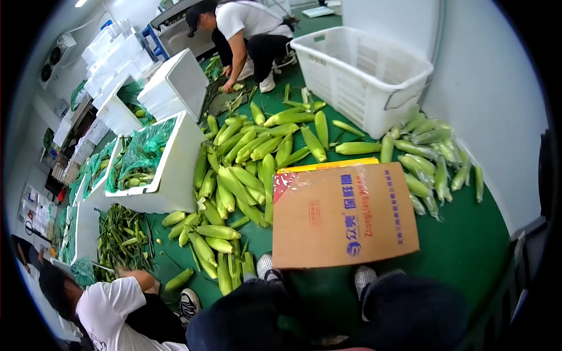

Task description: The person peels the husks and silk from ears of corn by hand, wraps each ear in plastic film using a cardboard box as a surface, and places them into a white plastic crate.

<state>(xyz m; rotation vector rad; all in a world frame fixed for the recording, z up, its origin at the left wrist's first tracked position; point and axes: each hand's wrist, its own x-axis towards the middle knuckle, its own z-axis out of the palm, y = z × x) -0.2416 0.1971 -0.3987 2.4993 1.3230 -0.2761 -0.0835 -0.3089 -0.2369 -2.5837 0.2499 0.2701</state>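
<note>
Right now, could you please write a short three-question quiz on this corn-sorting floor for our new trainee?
1. True or false: the cardboard box lies on the green floor between two spreads of corn.
2. Which container stands beside the right wall? A white plastic basket; B foam box; C metal drum.
3. What lines the foam box near the big corn pile?

Key: 1 true. 2 A. 3 A green plastic bag.

Neither of the wearer's hands was in shot here. All you could see of their body were dark-trousered knees (pixel 328 316) low in frame and two grey sneakers (pixel 264 266) planted apart, toes pointing forward.
</note>
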